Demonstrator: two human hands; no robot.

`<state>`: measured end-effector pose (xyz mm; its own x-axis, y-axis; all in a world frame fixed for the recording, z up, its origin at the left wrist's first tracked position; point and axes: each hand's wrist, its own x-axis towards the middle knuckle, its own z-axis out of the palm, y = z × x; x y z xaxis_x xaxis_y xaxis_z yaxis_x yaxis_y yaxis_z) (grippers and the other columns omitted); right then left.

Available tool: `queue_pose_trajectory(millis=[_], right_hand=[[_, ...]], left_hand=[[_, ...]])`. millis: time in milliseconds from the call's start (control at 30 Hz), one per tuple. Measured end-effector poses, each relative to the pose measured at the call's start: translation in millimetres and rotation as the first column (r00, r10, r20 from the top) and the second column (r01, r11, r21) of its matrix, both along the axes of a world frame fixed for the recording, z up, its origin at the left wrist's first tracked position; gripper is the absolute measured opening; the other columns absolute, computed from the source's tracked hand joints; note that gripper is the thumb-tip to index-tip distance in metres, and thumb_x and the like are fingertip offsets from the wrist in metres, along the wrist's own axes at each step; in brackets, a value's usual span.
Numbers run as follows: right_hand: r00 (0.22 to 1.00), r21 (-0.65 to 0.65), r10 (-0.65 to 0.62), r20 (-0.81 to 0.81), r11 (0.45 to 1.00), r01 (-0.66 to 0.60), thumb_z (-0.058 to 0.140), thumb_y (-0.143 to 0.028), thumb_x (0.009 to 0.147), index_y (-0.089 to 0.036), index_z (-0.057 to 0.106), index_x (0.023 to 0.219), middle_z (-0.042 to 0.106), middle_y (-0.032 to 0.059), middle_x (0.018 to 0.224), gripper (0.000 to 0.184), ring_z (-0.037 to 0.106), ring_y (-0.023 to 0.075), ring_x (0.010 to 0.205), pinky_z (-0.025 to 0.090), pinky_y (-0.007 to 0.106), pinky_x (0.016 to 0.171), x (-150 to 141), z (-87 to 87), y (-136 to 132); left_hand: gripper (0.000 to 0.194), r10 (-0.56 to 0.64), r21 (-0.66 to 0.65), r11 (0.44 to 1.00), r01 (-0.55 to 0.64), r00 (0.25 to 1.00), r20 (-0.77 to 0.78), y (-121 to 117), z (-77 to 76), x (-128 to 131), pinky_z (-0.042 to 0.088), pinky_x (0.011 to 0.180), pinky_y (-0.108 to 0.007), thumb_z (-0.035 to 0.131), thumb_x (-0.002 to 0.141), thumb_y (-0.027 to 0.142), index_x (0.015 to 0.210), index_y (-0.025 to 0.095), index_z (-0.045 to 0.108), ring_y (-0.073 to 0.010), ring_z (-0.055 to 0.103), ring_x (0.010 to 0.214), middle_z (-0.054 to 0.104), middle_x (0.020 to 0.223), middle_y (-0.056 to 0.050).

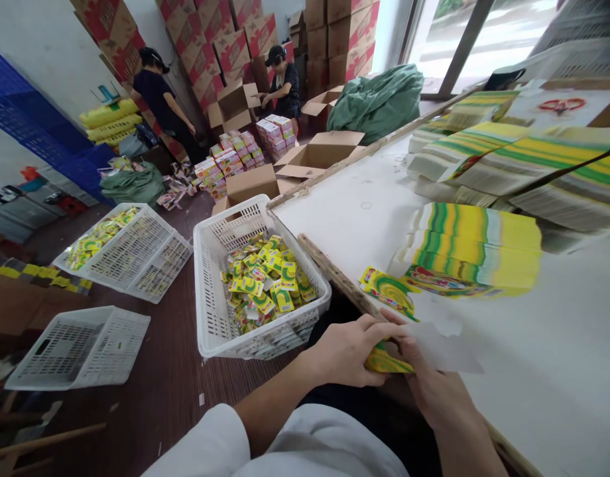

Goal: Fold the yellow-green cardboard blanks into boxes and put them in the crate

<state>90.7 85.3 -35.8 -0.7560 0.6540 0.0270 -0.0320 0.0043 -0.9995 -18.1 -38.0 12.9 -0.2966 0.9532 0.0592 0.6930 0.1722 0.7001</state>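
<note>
My left hand (pixel 345 350) and my right hand (pixel 429 381) meet at the table's near edge, fingers closed on a yellow-and-green printed packet (pixel 387 360). A pale, thin sheet (pixel 449 348) shows just beyond my right fingers; whether they grip it, I cannot tell. Another printed packet (pixel 389 291) with a green spiral lies flat just past my fingertips. Behind it stands a thick stack of yellow-and-green cards (pixel 477 245). Left of my hands, a white plastic basket (pixel 205 298) holds a heap of small yellow-green packets (pixel 268 281).
More bundled cards (pixel 534 156) lie along the table's far right. A wooden strip (pixel 329 265) edges the white table (pixel 335 199). White baskets (pixel 101 351) stand on the floor to the left. Two people (pixel 160 99) are among cartons (pixel 235 109) at the back, near a green cloth heap (pixel 377 103).
</note>
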Motion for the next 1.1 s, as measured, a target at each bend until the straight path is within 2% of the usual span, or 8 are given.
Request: queue_pose_trajectory(millis=[100, 233, 333, 500, 800, 900, 967, 1100], right_hand=[[0.995, -0.025, 0.101, -0.015, 0.995, -0.101, 0.056, -0.053, 0.092, -0.027, 0.055, 0.143, 0.064, 0.0107, 0.139, 0.057, 0.06, 0.0306, 0.129, 0.052, 0.05, 0.106, 4, 1.0, 0], [0.973, 0.366, 0.228, 0.048, 0.902, -0.229, 0.063, -0.035, 0.09, -0.031, 0.051, 0.147, 0.053, 0.0053, 0.152, 0.059, 0.053, 0.0277, 0.137, 0.047, 0.045, 0.113, 9, 13.8, -1], [0.989, 0.526, 0.147, 0.025, 0.839, -0.138, 0.054, -0.024, 0.093, -0.034, 0.066, 0.132, 0.056, 0.0011, 0.149, 0.042, 0.058, 0.0245, 0.133, 0.049, 0.039, 0.111, 8, 17.7, -3], [0.991, 0.418, -0.121, -0.063, 0.898, 0.136, 0.06, -0.027, 0.094, -0.031, 0.067, 0.13, 0.065, 0.0024, 0.138, 0.037, 0.064, 0.0236, 0.125, 0.052, 0.037, 0.108, 8, 10.3, -2], [0.975, 0.597, 0.183, 0.125, 0.771, -0.222, 0.058, -0.042, 0.093, -0.032, 0.074, 0.116, 0.061, 0.0088, 0.142, 0.03, 0.063, 0.0329, 0.126, 0.057, 0.048, 0.099, 20, 5.0, 29], [0.97, 0.535, 0.18, 0.163, 0.81, -0.24, 0.065, -0.045, 0.088, -0.031, 0.076, 0.111, 0.063, 0.0089, 0.14, 0.029, 0.064, 0.0343, 0.123, 0.055, 0.051, 0.101, 18, 6.4, 27], [0.994, 0.48, 0.039, 0.106, 0.873, -0.085, 0.069, -0.042, 0.085, -0.027, 0.075, 0.106, 0.066, 0.0108, 0.133, 0.027, 0.065, 0.0342, 0.12, 0.052, 0.054, 0.104, 12, 9.0, 15], [0.998, 0.306, -0.011, 0.057, 0.952, -0.007, 0.071, -0.031, 0.081, -0.023, 0.053, 0.139, 0.059, 0.014, 0.142, 0.061, 0.059, 0.0312, 0.129, 0.048, 0.052, 0.11, -5, 12.9, -7]], left_hand=[[0.077, 0.068, -0.013, 0.998, -0.067, 0.994, 0.082, 0, -5.1, -1, 0.055, 0.09, -0.039, 0.078, 0.066, 0.03, 0.136, 0.027, 0.044, -0.0297, 0.067, 0.11, 0.06, 0.131, -0.009], [0.098, 0.094, 0.028, 0.995, -0.1, 0.982, 0.163, 2, -15.6, -7, 0.055, 0.088, -0.041, 0.079, 0.064, 0.034, 0.145, 0.024, 0.025, -0.029, 0.068, 0.104, 0.058, 0.129, -0.011], [0.102, 0.133, 0.114, 0.982, -0.148, 0.982, 0.133, 2, -17.0, -10, 0.054, 0.093, -0.044, 0.08, 0.06, 0.031, 0.145, 0.02, 0.024, -0.0305, 0.062, 0.113, 0.051, 0.134, -0.016], [0.066, 0.306, 0.178, 0.94, -0.291, 0.95, -0.068, -2, -3.1, -11, 0.046, 0.105, -0.051, 0.082, 0.065, 0.036, 0.123, 0.023, 0.054, -0.0312, 0.058, 0.118, 0.061, 0.122, -0.011], [0.063, 0.21, 0.215, 0.956, -0.198, 0.977, -0.036, -13, 3.4, -25, 0.054, 0.096, -0.041, 0.086, 0.065, 0.046, 0.118, 0.02, 0.064, -0.0261, 0.066, 0.103, 0.07, 0.112, -0.01], [0.061, 0.174, 0.204, 0.966, -0.158, 0.983, -0.062, -11, 4.3, -23, 0.054, 0.096, -0.041, 0.086, 0.064, 0.044, 0.116, 0.02, 0.065, -0.0263, 0.066, 0.103, 0.071, 0.111, -0.01], [0.052, 0.188, 0.217, 0.961, -0.169, 0.979, -0.074, -9, 6.1, -20, 0.054, 0.095, -0.04, 0.083, 0.07, 0.038, 0.116, 0.021, 0.066, -0.0254, 0.066, 0.104, 0.071, 0.111, -0.009], [0.021, 0.304, 0.26, 0.923, -0.285, 0.952, -0.036, -19, 9.1, -30, 0.054, 0.086, -0.034, 0.068, 0.085, 0.024, 0.106, 0.023, 0.068, -0.0178, 0.067, 0.089, 0.073, 0.093, -0.003]])
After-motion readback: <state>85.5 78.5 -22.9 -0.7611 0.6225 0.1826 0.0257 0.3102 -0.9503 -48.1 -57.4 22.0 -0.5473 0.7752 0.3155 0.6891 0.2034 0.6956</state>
